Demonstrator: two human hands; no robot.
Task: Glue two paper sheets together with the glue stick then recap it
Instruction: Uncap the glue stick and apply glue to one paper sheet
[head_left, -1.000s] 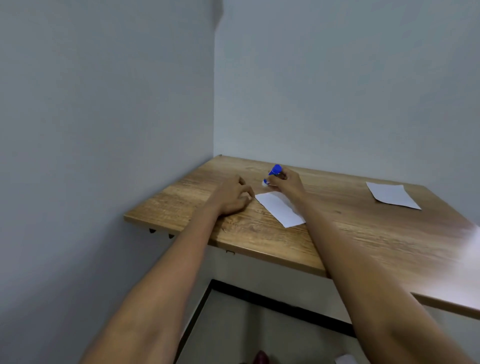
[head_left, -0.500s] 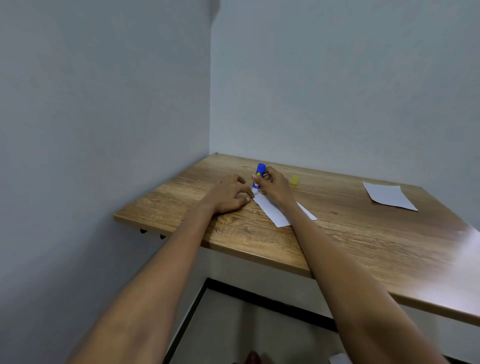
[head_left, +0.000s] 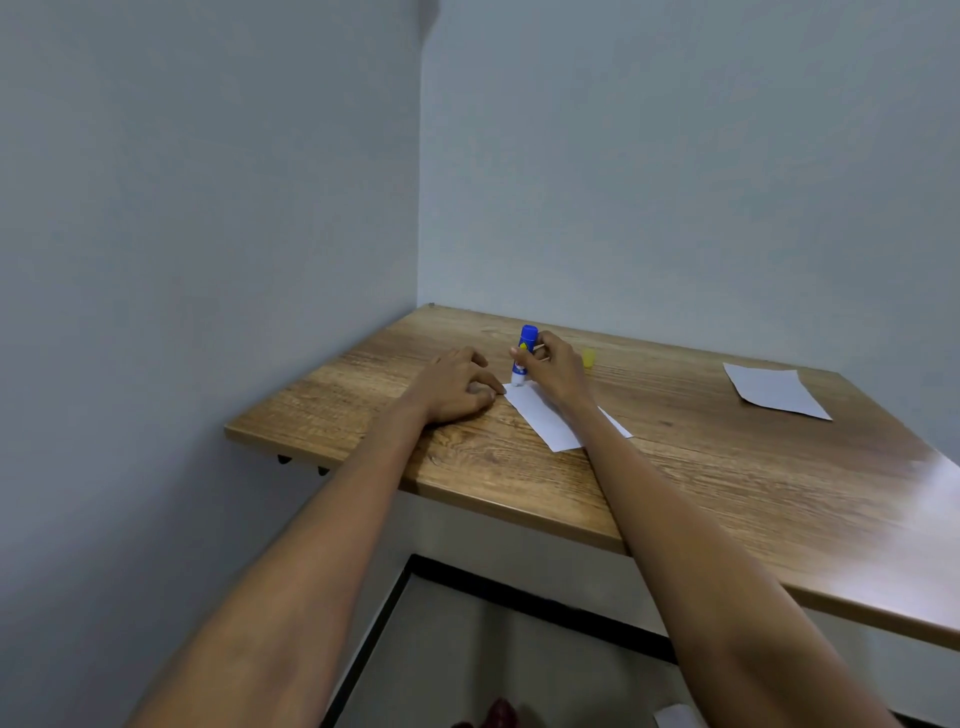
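Observation:
A blue glue stick (head_left: 523, 353) stands almost upright, uncapped, its white tip touching the far left corner of a white paper sheet (head_left: 545, 421). My right hand (head_left: 556, 369) is shut around the stick. My left hand (head_left: 457, 387) rests on the table just left of that corner, fingertips touching the sheet's edge. The stick's yellow cap (head_left: 588, 358) lies on the table behind my right hand. A second white sheet (head_left: 774, 391) lies flat at the far right. My right forearm hides part of the near sheet.
The wooden table (head_left: 701, 483) fills a corner between two grey walls. Its front edge runs diagonally below my forearms, with the floor and a black frame beneath it.
The glue stick has gone from tilted to nearly upright and shifted left to the sheet's corner. The yellow cap came into view behind my right hand. My left hand stayed put.

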